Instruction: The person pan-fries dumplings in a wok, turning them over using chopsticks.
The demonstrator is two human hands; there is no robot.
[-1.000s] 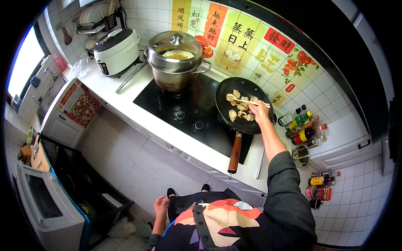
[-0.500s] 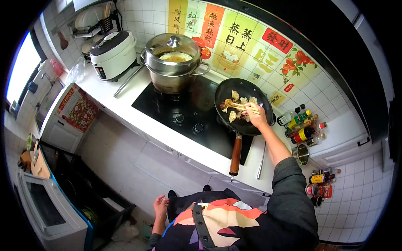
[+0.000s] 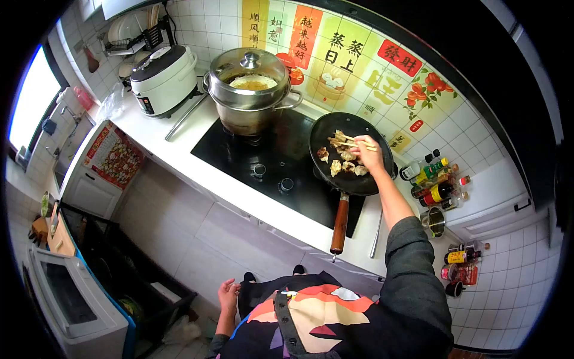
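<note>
My right hand [image 3: 367,154] is closed around a pair of wooden chopsticks [image 3: 350,143], reaching over a black frying pan [image 3: 350,122] on the cooktop. The chopstick tips are among browned dumplings [image 3: 336,167] in the pan; whether they pinch one is hard to make out. Several dumplings lie spread over the pan's left and lower middle. The pan's brown wooden handle [image 3: 339,224] points toward me past the counter's front edge. My left hand [image 3: 228,293] hangs low beside my apron, fingers loosely bent and apart, holding nothing.
Left of the pan, a lidded steel pot [image 3: 248,96] stands on the black cooktop [image 3: 230,152]. A white rice cooker [image 3: 161,84] is further left. Sauce bottles [image 3: 436,192] and a steel cup [image 3: 434,221] stand right of the pan. A metal utensil [image 3: 376,236] lies beside the handle.
My right hand and the chopsticks have shifted slightly up in the pan. The dumplings have been moved around, with one now apart at the left. My left hand stays low.
</note>
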